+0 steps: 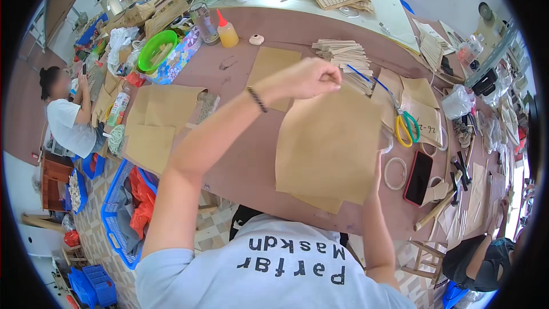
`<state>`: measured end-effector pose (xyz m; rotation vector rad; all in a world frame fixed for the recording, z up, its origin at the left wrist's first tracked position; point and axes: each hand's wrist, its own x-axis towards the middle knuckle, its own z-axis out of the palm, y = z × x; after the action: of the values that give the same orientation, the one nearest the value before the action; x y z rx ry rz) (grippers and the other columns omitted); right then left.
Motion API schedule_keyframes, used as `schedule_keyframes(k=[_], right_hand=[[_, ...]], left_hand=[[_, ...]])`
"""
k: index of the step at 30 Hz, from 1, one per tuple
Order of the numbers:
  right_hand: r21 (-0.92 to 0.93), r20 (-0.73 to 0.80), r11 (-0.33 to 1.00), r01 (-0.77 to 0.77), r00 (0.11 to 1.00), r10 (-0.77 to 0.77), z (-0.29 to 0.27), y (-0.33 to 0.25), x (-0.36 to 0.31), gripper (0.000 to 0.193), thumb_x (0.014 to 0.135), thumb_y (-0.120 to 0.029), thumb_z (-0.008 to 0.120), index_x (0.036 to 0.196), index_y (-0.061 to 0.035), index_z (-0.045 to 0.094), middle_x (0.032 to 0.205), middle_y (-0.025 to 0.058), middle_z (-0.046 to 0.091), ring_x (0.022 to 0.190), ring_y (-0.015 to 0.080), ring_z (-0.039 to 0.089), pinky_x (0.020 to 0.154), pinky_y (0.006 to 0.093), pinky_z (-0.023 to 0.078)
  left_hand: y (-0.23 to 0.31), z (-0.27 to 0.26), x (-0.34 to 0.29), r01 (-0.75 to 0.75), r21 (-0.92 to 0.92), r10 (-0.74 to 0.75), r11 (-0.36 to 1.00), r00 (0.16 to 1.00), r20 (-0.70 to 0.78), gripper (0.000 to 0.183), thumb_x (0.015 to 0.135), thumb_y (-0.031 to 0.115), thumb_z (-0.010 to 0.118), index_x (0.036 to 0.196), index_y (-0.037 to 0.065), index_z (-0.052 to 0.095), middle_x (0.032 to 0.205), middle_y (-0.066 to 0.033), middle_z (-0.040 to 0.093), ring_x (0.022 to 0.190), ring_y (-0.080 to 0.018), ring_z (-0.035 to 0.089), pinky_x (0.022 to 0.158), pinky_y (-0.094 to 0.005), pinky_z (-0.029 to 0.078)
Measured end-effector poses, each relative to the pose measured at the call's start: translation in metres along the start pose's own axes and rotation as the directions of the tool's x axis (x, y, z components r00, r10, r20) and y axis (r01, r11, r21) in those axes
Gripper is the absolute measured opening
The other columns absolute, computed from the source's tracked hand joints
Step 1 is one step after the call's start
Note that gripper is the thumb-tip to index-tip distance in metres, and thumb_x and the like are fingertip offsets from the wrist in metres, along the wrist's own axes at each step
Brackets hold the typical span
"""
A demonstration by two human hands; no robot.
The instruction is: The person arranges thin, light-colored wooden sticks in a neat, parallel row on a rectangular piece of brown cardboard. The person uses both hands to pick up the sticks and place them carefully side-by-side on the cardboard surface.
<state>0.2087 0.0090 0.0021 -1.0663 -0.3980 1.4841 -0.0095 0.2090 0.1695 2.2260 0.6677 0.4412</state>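
Note:
A large tan sheet of leather-like material (329, 143) is raised over the table in front of me, with another tan piece (320, 202) showing under its near edge. My right hand (374, 178) grips the sheet's right edge; its fingers are mostly hidden behind it. Over the far edge is my left hand (313, 78), its fingers curled closed; whether they pinch anything is not visible. Beyond that hand lie a flat tan piece (280, 57) and a pile of narrow pale strips (343, 54). Scissors with yellow and green handles (407, 129) rest to the right.
A red-edged phone (418, 177) and a ring of tape (395, 173) lie at right. A glue bottle with a red tip (227, 33) and a green basket (158, 50) stand at the far left. Tan pieces (163, 106) cover the table's left. Below is a blue basket (111, 217).

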Motion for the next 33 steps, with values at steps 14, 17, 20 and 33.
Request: schedule_keyframes(k=[14, 17, 20, 33], right_hand=[[-0.331, -0.091, 0.94, -0.087, 0.994, 0.06, -0.003, 0.028, -0.11, 0.05, 0.094, 0.002, 0.063, 0.139, 0.0035, 0.043, 0.117, 0.0118, 0.067, 0.102, 0.0161, 0.068, 0.093, 0.0259, 0.054], [-0.536, -0.135, 0.823, -0.188, 0.982, 0.136, 0.001, 0.017, -0.114, 0.052, 0.093, 0.001, 0.065, 0.14, 0.0027, 0.044, 0.121, 0.0139, 0.065, 0.105, 0.0195, 0.068, 0.095, 0.0286, 0.054], [-0.769, -0.033, 0.624, 0.138, 0.966, -0.255, -0.016, 0.027, -0.097, 0.053, 0.092, 0.0, 0.066, 0.14, 0.0034, 0.043, 0.126, 0.0156, 0.062, 0.11, 0.0217, 0.065, 0.096, 0.0329, 0.054], [-0.909, -0.108, 0.415, 0.026, 0.949, -0.295, 0.002, 0.01, -0.094, 0.069, 0.084, -0.003, 0.074, 0.145, 0.0001, 0.041, 0.132, 0.0219, 0.057, 0.123, 0.0356, 0.057, 0.105, 0.0426, 0.046]], left_hand=[[-0.043, 0.175, -0.19, 0.4, -0.263, -0.47, 0.878, 0.824, -0.316, 0.053, 0.087, 0.012, 0.077, 0.131, 0.001, 0.05, 0.126, -0.0205, 0.056, 0.113, -0.0304, 0.059, 0.095, -0.039, 0.05], [-0.022, 0.188, -0.206, 0.3, 0.12, -0.211, 0.946, 0.855, -0.474, 0.063, 0.086, 0.003, 0.076, 0.141, 0.001, 0.045, 0.126, -0.0185, 0.056, 0.092, -0.0216, 0.066, 0.079, -0.031, 0.057], [-0.022, 0.191, -0.198, 0.362, -0.239, -0.43, 0.901, 0.822, -0.375, 0.069, 0.084, 0.001, 0.076, 0.144, 0.002, 0.042, 0.127, -0.0191, 0.055, 0.09, -0.0201, 0.066, 0.074, -0.0303, 0.056], [-0.018, 0.185, -0.183, 0.399, -0.026, -0.382, 0.916, 0.855, -0.351, 0.061, 0.082, 0.008, 0.077, 0.137, 0.003, 0.05, 0.121, -0.0195, 0.064, 0.101, -0.0357, 0.066, 0.091, -0.0431, 0.053]])
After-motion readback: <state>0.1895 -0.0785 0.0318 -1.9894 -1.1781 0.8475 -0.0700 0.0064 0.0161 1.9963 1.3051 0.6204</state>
